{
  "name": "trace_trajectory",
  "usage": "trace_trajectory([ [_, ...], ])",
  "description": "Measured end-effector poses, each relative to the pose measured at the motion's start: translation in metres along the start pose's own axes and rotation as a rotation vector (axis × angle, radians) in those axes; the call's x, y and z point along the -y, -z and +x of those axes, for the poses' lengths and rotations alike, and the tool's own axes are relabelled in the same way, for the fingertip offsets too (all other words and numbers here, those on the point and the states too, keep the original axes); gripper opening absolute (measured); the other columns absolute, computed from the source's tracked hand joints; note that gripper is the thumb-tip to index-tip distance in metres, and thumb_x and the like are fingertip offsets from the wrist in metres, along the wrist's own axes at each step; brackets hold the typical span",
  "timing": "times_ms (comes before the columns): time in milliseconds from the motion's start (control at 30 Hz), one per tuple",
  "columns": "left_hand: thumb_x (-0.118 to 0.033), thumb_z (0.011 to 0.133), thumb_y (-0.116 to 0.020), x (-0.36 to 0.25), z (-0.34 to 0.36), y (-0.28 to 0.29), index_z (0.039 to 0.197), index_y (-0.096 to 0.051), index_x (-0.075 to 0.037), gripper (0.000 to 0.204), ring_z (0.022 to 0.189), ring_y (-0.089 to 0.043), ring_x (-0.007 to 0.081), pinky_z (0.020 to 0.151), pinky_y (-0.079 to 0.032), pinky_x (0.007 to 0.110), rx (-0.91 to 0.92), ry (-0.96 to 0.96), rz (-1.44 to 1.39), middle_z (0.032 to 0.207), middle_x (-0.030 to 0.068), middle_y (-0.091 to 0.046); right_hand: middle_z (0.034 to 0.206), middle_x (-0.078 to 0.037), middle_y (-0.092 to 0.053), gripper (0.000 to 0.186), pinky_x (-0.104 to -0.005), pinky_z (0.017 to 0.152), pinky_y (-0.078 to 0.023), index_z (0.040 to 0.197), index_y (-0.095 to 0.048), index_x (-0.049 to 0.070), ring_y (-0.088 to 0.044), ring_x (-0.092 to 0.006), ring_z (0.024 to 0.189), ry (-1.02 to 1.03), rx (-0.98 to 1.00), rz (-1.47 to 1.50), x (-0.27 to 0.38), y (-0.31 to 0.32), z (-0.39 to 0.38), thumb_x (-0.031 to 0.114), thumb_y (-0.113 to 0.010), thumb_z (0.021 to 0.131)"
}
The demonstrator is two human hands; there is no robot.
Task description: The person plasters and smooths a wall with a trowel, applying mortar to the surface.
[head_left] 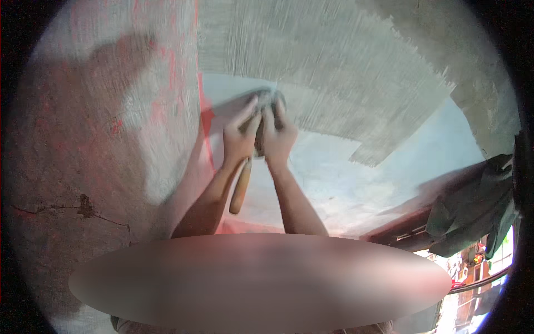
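Coating (328, 100), grey and combed into fine ridges, spans the upper wall and runs down toward the right, where its edge is ragged; below it a smooth pale area (334, 178) shows no ridges, so the surface looks only partly covered, and that lower stretch appears to be what is left; a red line (206, 139) marks the left side (the adjoining wall (83, 156) is patchy and cracked).

The left hand (239, 136) and right hand (280, 139) are raised close together over the boundary between ridged and smooth; a dark piece (259, 142) lies between them, rising to the fingertips, and the fingers of both seem bent in and closed on it, though blur hides how tightly; the wooden handle (240, 187) hangs below, beside the left wrist and outside the fingers, which do not grip it; whether it joins the dark piece I cannot tell for certain.
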State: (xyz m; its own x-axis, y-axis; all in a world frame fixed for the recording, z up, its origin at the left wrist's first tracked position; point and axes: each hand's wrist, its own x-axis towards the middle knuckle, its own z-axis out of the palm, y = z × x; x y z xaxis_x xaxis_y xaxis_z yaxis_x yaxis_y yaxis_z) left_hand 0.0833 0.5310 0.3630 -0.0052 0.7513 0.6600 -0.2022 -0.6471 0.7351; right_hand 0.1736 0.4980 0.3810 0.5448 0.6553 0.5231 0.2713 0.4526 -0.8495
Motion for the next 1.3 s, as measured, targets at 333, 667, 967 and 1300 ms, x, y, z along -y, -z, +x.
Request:
trace_trajectory([
  [333,-0.001,0.097,-0.061,-0.015,-0.007,0.003,0.131,-0.066,0.008,0.036,0.128,-0.062,0.0238,0.114,-0.044,0.036,0.078,-0.178,0.106,0.132,0.0174,-0.07,0.121,-0.026,-0.071,0.043,-0.031,0.09,-0.054,0.136,-0.065,0.0,-0.074,-0.0236,0.107,0.112,-0.068,-0.139,-0.009,-0.002,-0.013,0.018,-0.068,0.097],
  [667,-0.004,0.097,-0.063,0.033,-0.04,0.013,0.134,-0.065,0.005,0.038,0.124,-0.065,0.0213,0.108,-0.047,0.032,0.034,-0.054,0.085,0.133,0.0189,-0.069,0.108,-0.025,-0.075,0.044,-0.0306,0.082,-0.055,0.139,-0.063,0.001,-0.07,-0.012,0.089,0.1,-0.058,-0.12,-0.037,0.006,-0.041,0.015,-0.067,0.097],
  [967,-0.003,0.097,-0.064,0.028,-0.051,0.017,0.137,-0.063,0.005,0.04,0.123,-0.064,0.0187,0.107,-0.047,0.032,0.062,0.228,-0.064,0.132,0.0169,-0.069,0.115,-0.021,-0.076,0.04,-0.0279,0.087,-0.054,0.136,-0.066,0.0,-0.07,-0.0129,0.099,-0.081,-0.023,0.093,-0.039,0.006,-0.046,0.011,-0.066,0.098],
  [1300,-0.004,0.097,-0.063,0.025,-0.033,0.015,0.134,-0.064,0.007,0.039,0.128,-0.062,0.0234,0.112,-0.045,0.033,0.038,0.081,0.034,0.136,0.0195,-0.067,0.122,-0.025,-0.072,0.039,-0.0311,0.09,-0.055,0.133,-0.067,0.0,-0.073,-0.0192,0.107,0.052,-0.078,-0.103,-0.04,-0.001,-0.033,0.014,-0.067,0.097],
])
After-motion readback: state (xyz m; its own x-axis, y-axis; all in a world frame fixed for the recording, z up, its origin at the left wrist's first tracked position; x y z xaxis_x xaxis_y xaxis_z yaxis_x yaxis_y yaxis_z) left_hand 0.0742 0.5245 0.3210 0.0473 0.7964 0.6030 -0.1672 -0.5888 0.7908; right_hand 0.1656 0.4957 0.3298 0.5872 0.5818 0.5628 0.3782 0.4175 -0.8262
